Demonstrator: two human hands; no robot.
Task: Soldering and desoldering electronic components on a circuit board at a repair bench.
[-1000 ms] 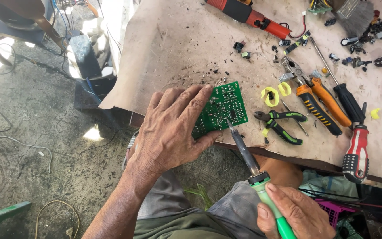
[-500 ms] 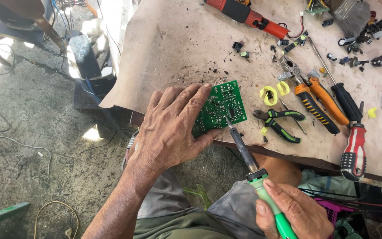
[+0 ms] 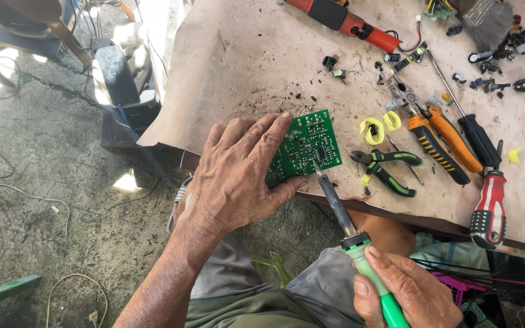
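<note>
My left hand [image 3: 238, 176] pins the circuit board [image 3: 308, 149] on the table [image 3: 244, 54], soldering iron [image 3: 341, 212] tip touching its near edge, pliers [image 3: 390, 170] and screwdrivers [image 3: 487, 200] lying to the right.

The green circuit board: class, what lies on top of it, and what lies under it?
On the green circuit board rest the left hand, covering its left part, and the soldering iron tip. Beneath it shows the brown worktable; anything directly under the board is hidden.
</note>
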